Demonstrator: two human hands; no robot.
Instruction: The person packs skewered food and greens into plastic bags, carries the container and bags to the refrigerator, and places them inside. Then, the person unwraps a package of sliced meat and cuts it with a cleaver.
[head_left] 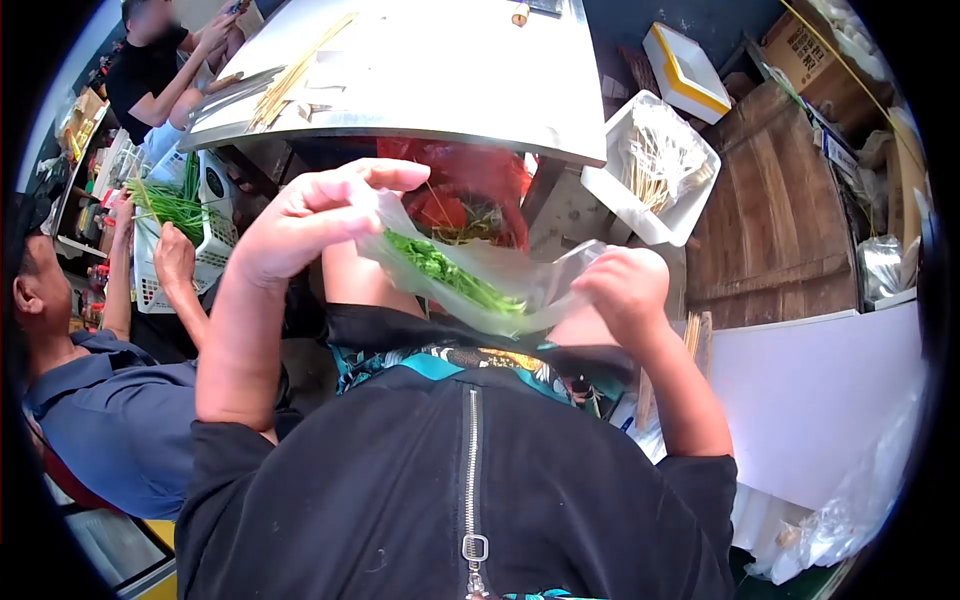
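Both ends of a clear bag (552, 292) are gripped: the left hand (315, 215) pinches one between thumb and fingers, the right hand (632, 288) closes on the other. Greens (445, 272) lie inside. Beyond, a red bag (508, 190) sits below the near edge of the table (440, 70); sticks (292, 85) lie toward its near-left corner.

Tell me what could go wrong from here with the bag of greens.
The bag sags between the left hand and right hand; if either slips, the greens might spill. Its film looks thin, so a hard tug could tear it. Spilled greens might land in the red bag beyond.
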